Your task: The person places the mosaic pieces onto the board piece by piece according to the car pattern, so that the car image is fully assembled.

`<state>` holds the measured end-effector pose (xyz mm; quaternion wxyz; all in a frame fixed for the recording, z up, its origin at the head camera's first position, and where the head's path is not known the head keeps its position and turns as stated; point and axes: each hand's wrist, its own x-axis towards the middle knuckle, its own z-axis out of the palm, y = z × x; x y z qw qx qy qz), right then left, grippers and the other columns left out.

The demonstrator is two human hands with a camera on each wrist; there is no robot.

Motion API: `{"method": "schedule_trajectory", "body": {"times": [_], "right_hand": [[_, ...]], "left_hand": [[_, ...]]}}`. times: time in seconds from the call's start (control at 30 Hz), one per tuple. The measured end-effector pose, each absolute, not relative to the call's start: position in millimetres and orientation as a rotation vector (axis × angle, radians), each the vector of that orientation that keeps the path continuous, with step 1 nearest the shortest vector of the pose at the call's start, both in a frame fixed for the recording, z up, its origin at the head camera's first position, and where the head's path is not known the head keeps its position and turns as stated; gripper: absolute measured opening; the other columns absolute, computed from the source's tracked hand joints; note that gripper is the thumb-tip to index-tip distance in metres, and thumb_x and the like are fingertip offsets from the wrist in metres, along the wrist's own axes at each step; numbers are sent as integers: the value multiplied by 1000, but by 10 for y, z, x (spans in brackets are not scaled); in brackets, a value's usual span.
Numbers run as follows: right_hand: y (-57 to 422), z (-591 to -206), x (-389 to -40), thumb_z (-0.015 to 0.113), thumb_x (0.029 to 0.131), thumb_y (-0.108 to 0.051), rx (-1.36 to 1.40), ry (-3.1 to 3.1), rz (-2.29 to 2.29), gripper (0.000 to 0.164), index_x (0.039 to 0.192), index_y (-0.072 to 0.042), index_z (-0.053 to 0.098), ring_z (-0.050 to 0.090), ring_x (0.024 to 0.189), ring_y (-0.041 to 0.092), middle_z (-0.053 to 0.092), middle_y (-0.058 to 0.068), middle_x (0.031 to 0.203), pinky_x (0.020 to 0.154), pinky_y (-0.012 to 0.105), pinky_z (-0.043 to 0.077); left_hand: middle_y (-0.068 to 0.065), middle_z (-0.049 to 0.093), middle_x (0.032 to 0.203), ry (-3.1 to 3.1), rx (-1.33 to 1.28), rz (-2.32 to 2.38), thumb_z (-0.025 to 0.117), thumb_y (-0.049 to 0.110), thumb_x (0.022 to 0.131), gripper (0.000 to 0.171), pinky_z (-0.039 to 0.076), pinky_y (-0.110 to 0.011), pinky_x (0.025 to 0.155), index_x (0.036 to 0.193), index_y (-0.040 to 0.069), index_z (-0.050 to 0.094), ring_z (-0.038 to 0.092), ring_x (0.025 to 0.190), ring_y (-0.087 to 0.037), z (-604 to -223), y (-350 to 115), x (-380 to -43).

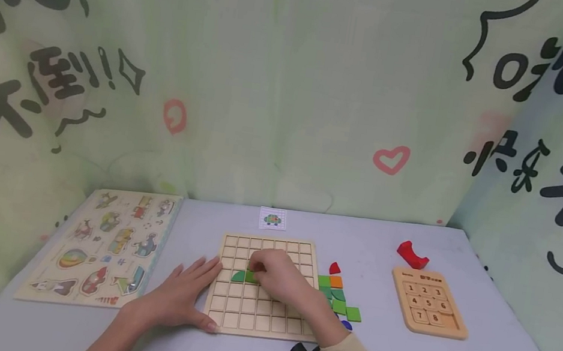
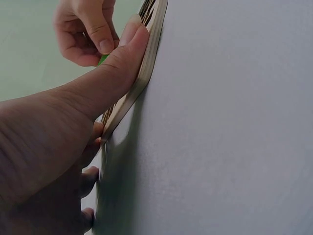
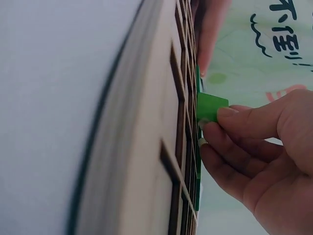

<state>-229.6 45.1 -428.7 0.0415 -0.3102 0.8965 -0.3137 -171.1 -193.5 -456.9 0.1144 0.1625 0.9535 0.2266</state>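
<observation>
My right hand [image 1: 278, 276] pinches a green square tile [image 3: 210, 106] between thumb and fingers, over the wooden grid board [image 1: 238, 321]. In the right wrist view the tile stands tilted up, its lower edge at the board. A darker green piece with a curved edge [image 1: 238, 276] lies in a cell left of the right hand. My left hand [image 1: 175, 300] rests spread along the board's left side, fingertips at its edge and thumb at the near-left corner. The right hand covers part of the grid, so some cells are hidden in the head view.
Loose green tiles [image 1: 353, 314], an orange tile [image 1: 336, 282] and a red piece [image 1: 335, 268] lie right of the board. A small picture card [image 1: 278, 226] is behind it. Left is a picture puzzle [image 1: 101, 246]; right are a wooden number board [image 1: 428, 303] and a red arch [image 1: 411, 255].
</observation>
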Motion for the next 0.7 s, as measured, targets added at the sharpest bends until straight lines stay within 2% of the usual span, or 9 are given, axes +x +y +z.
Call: {"method": "schedule_trajectory", "body": {"times": [0.23,0.5,0.7], "right_hand": [[422,-4289,-2285,66,88,2,-972,2797,-882,15,90,-11,74,58,78,8,71,0,88,74,24,52],[418,-4293,-2233,66,89,0,-958,2881,-725,20,102,-10,78,64,90,11,68,-2,95,80,24,56],[427,-4299,-2209,67,89,1,-984,2887,-653,20,101,-9,79,64,91,11,66,-1,98,81,24,57]], "left_hand": [[0,19,168,2793,481,675,79,73,59,128,9,-68,121,159,15,24,12,156,-34,-4562,-1937,-1709],[-1,19,168,2790,489,667,77,74,59,128,9,-67,121,159,15,23,11,156,-34,-4584,-1940,-1711],[-1,19,168,2796,483,662,77,75,58,129,9,-67,121,159,16,23,11,156,-34,-4594,-1942,-1723]]}}
